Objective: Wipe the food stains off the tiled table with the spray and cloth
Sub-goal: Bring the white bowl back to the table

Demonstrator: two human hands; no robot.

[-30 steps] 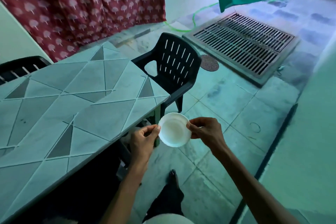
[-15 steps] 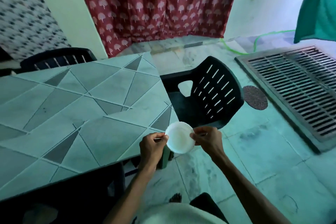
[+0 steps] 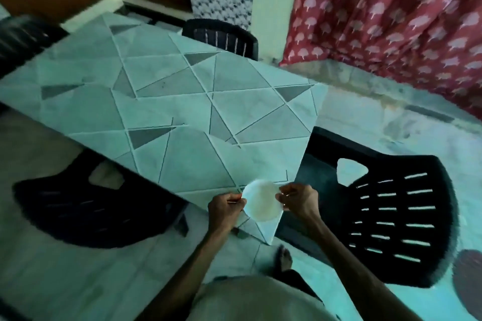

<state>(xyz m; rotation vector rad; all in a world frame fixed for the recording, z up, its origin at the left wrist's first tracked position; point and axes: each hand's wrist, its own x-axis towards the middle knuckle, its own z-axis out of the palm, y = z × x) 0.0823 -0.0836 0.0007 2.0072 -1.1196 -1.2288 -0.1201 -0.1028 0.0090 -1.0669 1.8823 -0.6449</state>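
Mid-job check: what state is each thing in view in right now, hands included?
small white dish, held over the table's near corner, looks empty.
left hand, pinching the dish's left rim.
right hand, pinching its right rim.
tiled table, stains too blurred to judge.
black chair, upright, unoccupied, at the table's right end.

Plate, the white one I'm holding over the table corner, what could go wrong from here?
1. The left hand and right hand only pinch the plate by its rim, so it could slip.
2. It is over the very corner of the table; set down there, it might tip off toward the foot below.
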